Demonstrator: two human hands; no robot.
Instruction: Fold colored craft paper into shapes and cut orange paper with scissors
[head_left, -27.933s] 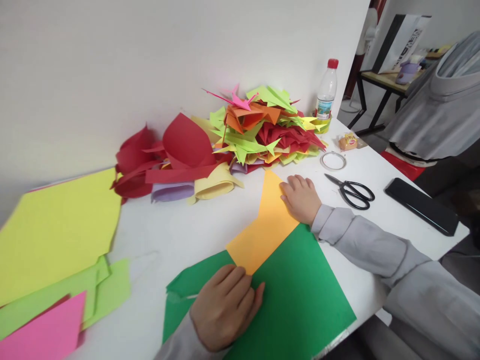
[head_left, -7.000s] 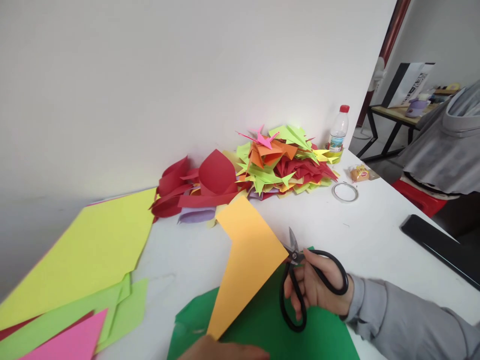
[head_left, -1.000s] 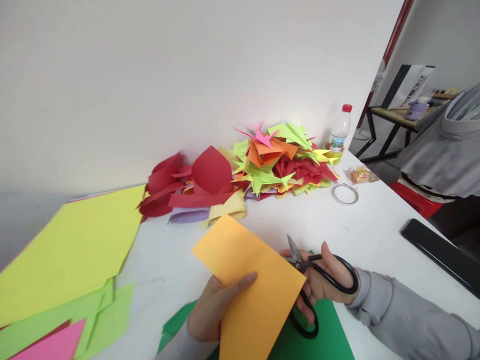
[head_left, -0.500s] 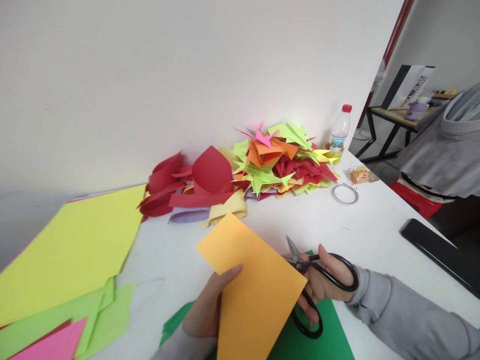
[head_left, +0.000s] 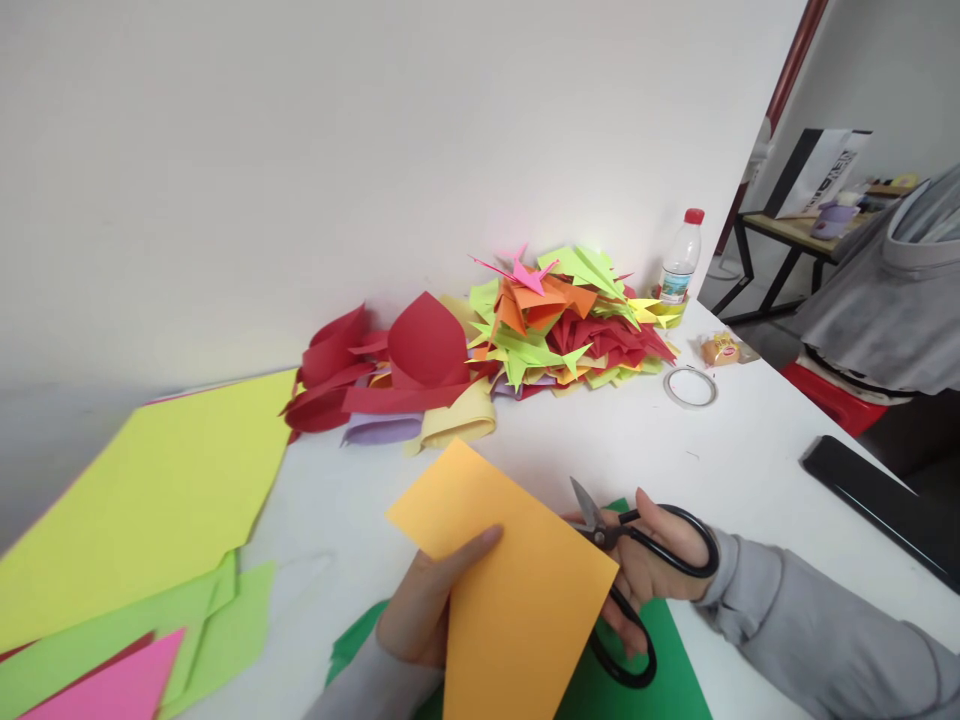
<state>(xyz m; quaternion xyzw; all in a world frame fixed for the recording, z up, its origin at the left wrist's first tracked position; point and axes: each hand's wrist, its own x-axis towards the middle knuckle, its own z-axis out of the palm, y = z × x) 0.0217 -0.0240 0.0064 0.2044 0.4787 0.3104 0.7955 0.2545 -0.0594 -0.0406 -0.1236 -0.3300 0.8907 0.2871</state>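
Observation:
A sheet of orange paper (head_left: 517, 600) is pinched in my left hand (head_left: 427, 605), thumb on top and fingers hidden beneath. Its left side has a notch near my thumb. My right hand (head_left: 652, 560) holds black-handled scissors (head_left: 604, 535) with the blades spread apart. One blade rises beyond the paper's right edge; the other is hidden behind the sheet. Green paper (head_left: 667, 650) lies on the table under both hands.
Yellow sheets (head_left: 165, 490), light green paper (head_left: 232, 630) and pink paper (head_left: 112, 685) lie left. Folded red paper (head_left: 427, 345) and a pile of colourful paper shapes (head_left: 555, 320) line the wall. A tape roll (head_left: 690, 387), bottle (head_left: 679, 265), wrapped snack (head_left: 721, 348) and black phone (head_left: 877, 510) are right.
The orange paper has shifted and turned slightly, and my left hand has moved a little right with it. The scissors' lower handle has swung slightly down and right, with the blades still apart.

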